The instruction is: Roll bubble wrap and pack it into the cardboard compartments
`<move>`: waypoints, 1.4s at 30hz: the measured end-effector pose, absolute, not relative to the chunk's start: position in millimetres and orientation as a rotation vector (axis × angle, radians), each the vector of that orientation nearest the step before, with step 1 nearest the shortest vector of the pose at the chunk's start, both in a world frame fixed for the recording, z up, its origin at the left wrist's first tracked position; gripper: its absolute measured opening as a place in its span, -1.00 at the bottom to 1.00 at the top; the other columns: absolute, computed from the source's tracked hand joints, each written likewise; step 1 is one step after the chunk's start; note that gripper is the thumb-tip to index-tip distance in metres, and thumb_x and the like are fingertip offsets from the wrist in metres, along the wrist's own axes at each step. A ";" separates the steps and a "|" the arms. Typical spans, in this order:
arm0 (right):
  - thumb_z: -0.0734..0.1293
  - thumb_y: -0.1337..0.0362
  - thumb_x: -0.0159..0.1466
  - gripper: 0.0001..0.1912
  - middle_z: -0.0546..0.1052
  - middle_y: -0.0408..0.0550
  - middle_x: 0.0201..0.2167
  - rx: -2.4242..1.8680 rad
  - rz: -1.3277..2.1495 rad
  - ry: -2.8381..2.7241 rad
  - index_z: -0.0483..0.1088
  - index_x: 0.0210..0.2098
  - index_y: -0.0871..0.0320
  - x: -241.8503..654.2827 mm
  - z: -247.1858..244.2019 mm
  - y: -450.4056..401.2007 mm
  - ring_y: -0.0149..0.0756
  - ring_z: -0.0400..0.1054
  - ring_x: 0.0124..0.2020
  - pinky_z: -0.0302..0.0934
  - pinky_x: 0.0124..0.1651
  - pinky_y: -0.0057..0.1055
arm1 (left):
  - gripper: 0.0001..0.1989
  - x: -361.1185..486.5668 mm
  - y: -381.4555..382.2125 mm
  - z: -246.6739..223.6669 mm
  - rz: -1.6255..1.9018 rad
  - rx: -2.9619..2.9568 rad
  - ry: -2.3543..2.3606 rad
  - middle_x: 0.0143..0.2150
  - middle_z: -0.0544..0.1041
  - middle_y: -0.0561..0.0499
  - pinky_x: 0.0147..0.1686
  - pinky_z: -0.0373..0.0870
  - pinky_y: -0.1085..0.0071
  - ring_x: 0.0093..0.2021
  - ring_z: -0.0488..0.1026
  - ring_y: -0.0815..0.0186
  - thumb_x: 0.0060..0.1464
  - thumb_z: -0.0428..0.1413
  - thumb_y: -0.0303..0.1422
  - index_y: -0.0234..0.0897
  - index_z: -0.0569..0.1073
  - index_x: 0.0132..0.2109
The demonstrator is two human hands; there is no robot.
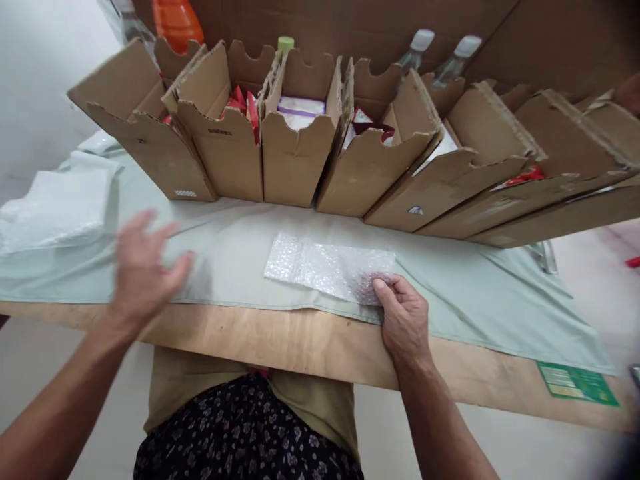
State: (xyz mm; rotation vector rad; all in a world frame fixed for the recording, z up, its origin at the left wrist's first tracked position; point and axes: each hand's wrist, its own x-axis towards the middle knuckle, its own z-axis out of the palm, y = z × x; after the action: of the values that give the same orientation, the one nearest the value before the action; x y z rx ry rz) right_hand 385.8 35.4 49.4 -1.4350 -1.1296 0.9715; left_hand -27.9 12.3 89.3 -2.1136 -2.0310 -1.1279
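Thumb and fingers of my right hand (406,313) pinch the lower right corner of a clear bubble wrap bag (325,267). The bag lies long and flat on the pale green cloth (225,260), close to the table's front edge. My left hand (145,263) is blurred by motion, with its fingers spread and nothing in it. It hovers over the cloth to the left, apart from the bag. Near it on the left lies a stack of white bubble wrap bags (60,207).
A row of cut cardboard boxes (295,167) stands behind the cloth, several holding red or white packets. Bottles with white caps (423,41) and an orange bottle (177,23) stand behind them. A green card (580,384) lies at the table's wooden edge (300,337) on the right.
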 end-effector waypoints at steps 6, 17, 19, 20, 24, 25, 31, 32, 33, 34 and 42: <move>0.48 0.01 0.19 -0.65 0.57 -0.10 -0.39 -1.500 0.874 -1.119 0.53 -0.20 0.15 399.7 49.0 38.7 -0.32 0.40 -0.40 0.29 -0.32 -0.37 | -0.60 92.8 33.2 57.2 -0.697 -2.954 -1.441 0.41 0.39 -0.22 0.40 0.23 -0.19 0.44 0.27 -0.12 0.25 0.23 -0.30 -0.17 0.50 0.21; 0.30 0.08 0.45 -0.69 0.59 0.11 0.14 -1.597 0.065 -1.901 0.51 0.06 0.09 439.6 42.3 5.7 0.04 0.47 0.16 0.34 0.14 0.03 | -0.45 40.0 -6.9 54.0 -0.530 -2.672 -1.680 0.52 0.23 -0.21 0.43 0.15 -0.14 0.50 0.17 -0.15 0.42 0.01 -0.19 -0.13 0.24 0.46; 0.27 0.09 0.48 -0.69 0.58 0.12 0.17 -1.571 -0.004 -2.064 0.50 0.08 0.10 437.5 36.5 -1.2 0.06 0.47 0.17 0.32 0.13 0.02 | -0.45 33.9 -15.7 45.3 -0.396 -2.638 -1.666 0.50 0.26 -0.25 0.43 0.09 -0.20 0.49 0.18 -0.19 0.43 -0.04 -0.18 -0.17 0.23 0.47; 0.25 0.12 0.50 -0.69 0.57 0.12 0.18 -1.567 -0.048 -2.107 0.49 0.09 0.10 438.1 34.4 -6.0 0.07 0.47 0.18 0.32 0.11 0.01 | -0.45 29.3 -22.2 41.1 -0.346 -2.617 -1.659 0.51 0.26 -0.26 0.44 0.05 -0.22 0.50 0.18 -0.20 0.44 -0.06 -0.18 -0.18 0.22 0.48; 0.24 0.19 0.51 -0.76 0.60 0.10 0.13 -1.541 -0.104 -2.142 0.49 0.03 0.11 451.3 37.2 -26.3 0.02 0.49 0.14 0.34 0.06 -0.06 | -0.43 5.1 -48.6 37.5 -0.257 -2.601 -1.653 0.53 0.22 -0.24 0.45 0.00 -0.20 0.53 0.11 -0.18 0.44 -0.07 -0.18 -0.13 0.16 0.50; 0.25 0.20 0.50 -0.79 0.62 0.07 0.08 -1.539 -0.092 -2.128 0.50 -0.04 0.11 454.2 40.9 -28.2 -0.01 0.52 0.09 0.35 0.04 -0.08 | -0.44 1.8 -51.2 40.9 -0.259 -2.614 -1.660 0.52 0.24 -0.23 0.45 0.03 -0.18 0.53 0.13 -0.15 0.44 -0.07 -0.18 -0.12 0.17 0.49; 0.27 0.25 0.48 -0.77 0.61 0.09 0.13 -1.355 -0.065 -2.185 0.49 0.05 0.10 408.0 70.7 7.4 -0.02 0.50 0.14 0.40 0.10 -0.04 | -0.53 61.9 -9.1 69.8 -0.558 -2.671 -1.593 0.48 0.29 -0.29 0.44 0.15 -0.11 0.49 0.21 -0.08 0.45 -0.03 -0.20 -0.25 0.34 0.38; 0.27 0.27 0.48 -0.74 0.57 0.11 0.19 -1.313 -0.037 -2.256 0.48 0.10 0.10 393.3 73.3 15.7 0.00 0.47 0.20 0.39 0.14 -0.02 | -0.51 79.9 2.0 71.1 -0.550 -2.728 -1.545 0.52 0.24 -0.28 0.45 0.14 -0.09 0.52 0.15 -0.07 0.45 -0.02 -0.19 -0.24 0.33 0.40; 0.28 0.28 0.47 -0.72 0.53 0.13 0.24 -1.284 -0.008 -2.341 0.48 0.13 0.10 380.6 74.4 22.5 0.01 0.44 0.24 0.39 0.16 -0.02 | -0.50 95.7 11.6 70.7 -0.506 -2.795 -1.481 0.53 0.23 -0.27 0.45 0.14 -0.10 0.54 0.13 -0.07 0.45 -0.01 -0.17 -0.23 0.33 0.40; 0.29 0.29 0.46 -0.70 0.51 0.15 0.27 -1.262 0.016 -2.431 0.48 0.14 0.11 371.9 74.1 27.1 0.03 0.42 0.27 0.40 0.17 -0.01 | -0.50 107.1 18.7 69.0 -0.429 -2.869 -1.428 0.52 0.25 -0.24 0.45 0.14 -0.11 0.53 0.14 -0.07 0.44 0.00 -0.15 -0.21 0.35 0.40; 0.22 0.15 0.53 -0.71 0.60 0.09 0.15 -1.368 0.062 -2.348 0.50 0.07 0.11 438.0 62.6 5.9 0.03 0.50 0.18 0.40 0.11 0.00 | -0.58 48.9 -3.0 66.3 -0.426 -2.964 -1.492 0.48 0.34 -0.14 0.44 0.17 -0.09 0.50 0.21 0.02 0.47 -0.06 -0.23 -0.15 0.39 0.36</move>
State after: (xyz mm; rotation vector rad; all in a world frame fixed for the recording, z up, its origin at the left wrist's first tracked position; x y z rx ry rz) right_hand 438.0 5.9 62.6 -1.3675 -2.3476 0.0621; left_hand 48.9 -3.0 66.3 -2.9641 -1.4924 -0.4262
